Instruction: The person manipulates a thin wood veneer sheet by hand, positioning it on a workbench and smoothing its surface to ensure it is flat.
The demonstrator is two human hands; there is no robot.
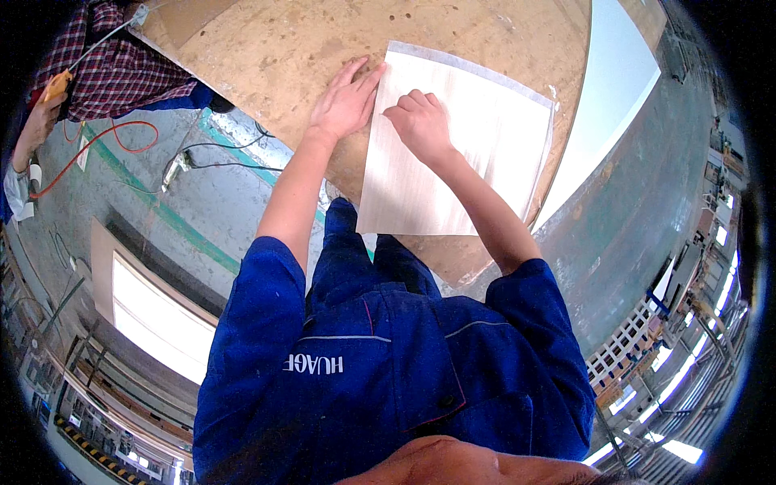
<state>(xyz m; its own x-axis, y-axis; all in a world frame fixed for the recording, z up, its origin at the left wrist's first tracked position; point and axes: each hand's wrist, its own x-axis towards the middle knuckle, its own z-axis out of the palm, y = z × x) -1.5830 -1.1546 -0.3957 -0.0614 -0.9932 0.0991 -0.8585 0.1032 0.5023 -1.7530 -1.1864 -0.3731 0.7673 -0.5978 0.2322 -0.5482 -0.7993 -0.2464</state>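
Note:
A pale wood-grain sheet lies on the brown worktable in front of me. A thin greyish-white layer sticks out along its far edge and right side. My left hand rests open by the sheet's upper left edge, its fingers stretched out and the fingertips touching that edge. My right hand is closed over the upper left part of the sheet, with the thumb side toward the left. Whatever its curled fingers may hold is hidden.
The worktable has a stained brown top. A pale blue-white panel lies along its right side. At the upper left, another person's hand is near a yellow-orange tool. A red cable and dark cords trail over the floor.

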